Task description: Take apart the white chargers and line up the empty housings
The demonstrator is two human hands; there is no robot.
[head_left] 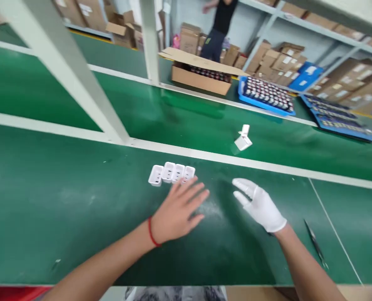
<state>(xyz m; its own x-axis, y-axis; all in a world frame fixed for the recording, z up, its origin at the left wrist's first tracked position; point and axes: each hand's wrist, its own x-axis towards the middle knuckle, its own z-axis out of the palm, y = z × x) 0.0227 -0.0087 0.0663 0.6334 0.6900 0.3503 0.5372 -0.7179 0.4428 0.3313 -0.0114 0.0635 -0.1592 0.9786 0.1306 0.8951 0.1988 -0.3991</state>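
Note:
My left hand (178, 209) is bare, with a red string at the wrist. It lies flat and open on the green belt (47, 196), fingertips just touching a row of several white charger plugs (171, 173). My right hand (261, 205) wears a white glove and hovers open over the belt, holding nothing. A single white plug (243, 138) stands alone on the farther belt lane, beyond the right hand.
A dark pair of tweezers (314, 246) lies right of my right forearm. Behind stand an open cardboard box (201, 73), blue trays (265, 95) of small parts, grey frame posts (79, 83) and stacked cartons. A person in dark clothes (219, 25) stands at the back.

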